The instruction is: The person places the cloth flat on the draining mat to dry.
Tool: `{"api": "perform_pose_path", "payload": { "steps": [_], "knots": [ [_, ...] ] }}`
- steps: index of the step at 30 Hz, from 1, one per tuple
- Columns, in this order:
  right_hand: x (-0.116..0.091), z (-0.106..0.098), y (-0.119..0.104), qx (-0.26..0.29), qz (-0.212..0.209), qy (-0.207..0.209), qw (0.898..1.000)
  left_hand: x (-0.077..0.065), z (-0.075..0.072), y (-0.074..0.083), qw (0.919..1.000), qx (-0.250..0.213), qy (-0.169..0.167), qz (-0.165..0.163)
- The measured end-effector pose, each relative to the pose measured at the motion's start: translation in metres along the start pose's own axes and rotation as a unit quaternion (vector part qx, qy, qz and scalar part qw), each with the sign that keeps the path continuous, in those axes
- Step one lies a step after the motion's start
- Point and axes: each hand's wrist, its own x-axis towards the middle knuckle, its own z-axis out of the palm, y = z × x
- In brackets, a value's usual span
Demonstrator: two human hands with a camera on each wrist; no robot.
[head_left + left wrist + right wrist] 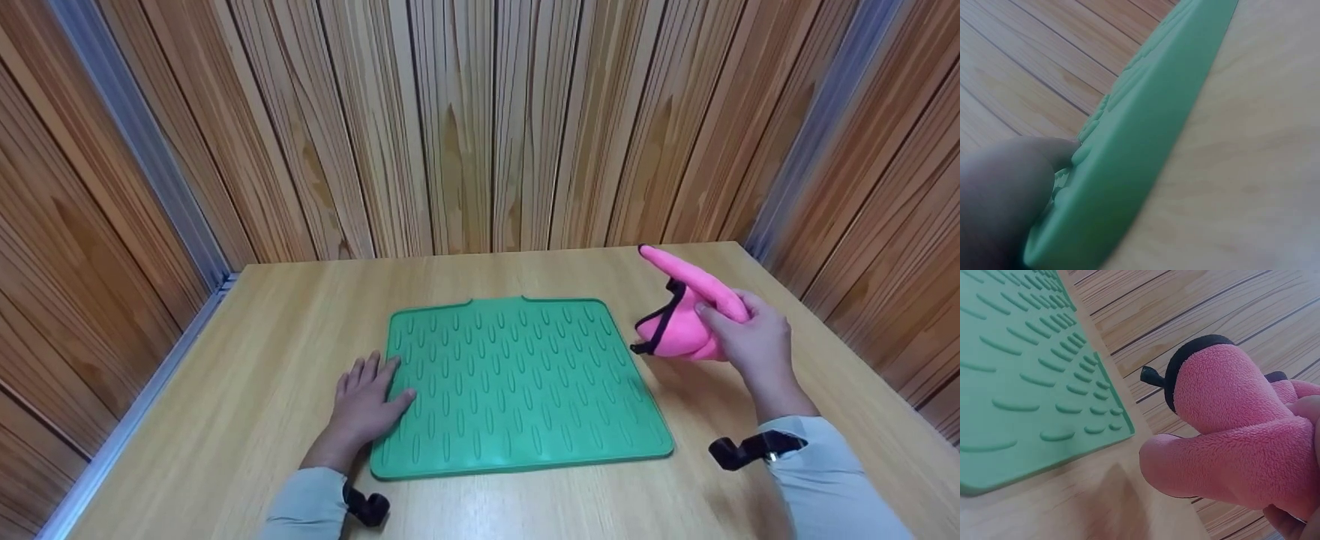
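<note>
A green rubbery mat [517, 382] with rows of raised oval ridges lies flat on the table. My left hand [367, 405] rests at its left edge, fingers spread, the thumb over the ridged top; in the left wrist view the thumb [1010, 185] touches the mat's rim. Above the table, right of the mat, my right hand [757, 337] grips a folded pink fleecy cloth [686, 330] with black edging. Up close in the right wrist view, the pink cloth [1230, 455] bulges in thick folds with a small black tab sticking out. Its full shape is hidden by the folds.
The light wooden table [285, 315] meets a wood-plank wall [457, 135] at the back. Plank panels also stand at both sides, with grey metal strips in the corners. Black camera mounts [750, 450] sit on both wrists.
</note>
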Motion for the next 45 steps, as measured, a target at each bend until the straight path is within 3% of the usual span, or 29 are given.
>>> {"api": "perform_pose_path", "payload": {
  "steps": [9, 28, 45],
  "knots": [
    [0.001, 0.005, -0.014, 0.006, -0.022, 0.008, 1.000, -0.001, 0.000, 0.002, 0.9997, -0.001, 0.017, 0.017],
    [-0.004, 0.029, -0.037, 0.040, -0.035, -0.016, 0.998, -0.002, 0.001, 0.002, 0.9999, 0.006, 0.004, 0.008],
    [-0.009, 0.055, -0.057, 0.065, -0.047, -0.029, 0.996, -0.001, 0.001, 0.001, 0.9998, 0.002, 0.014, 0.013]
  ]
}}
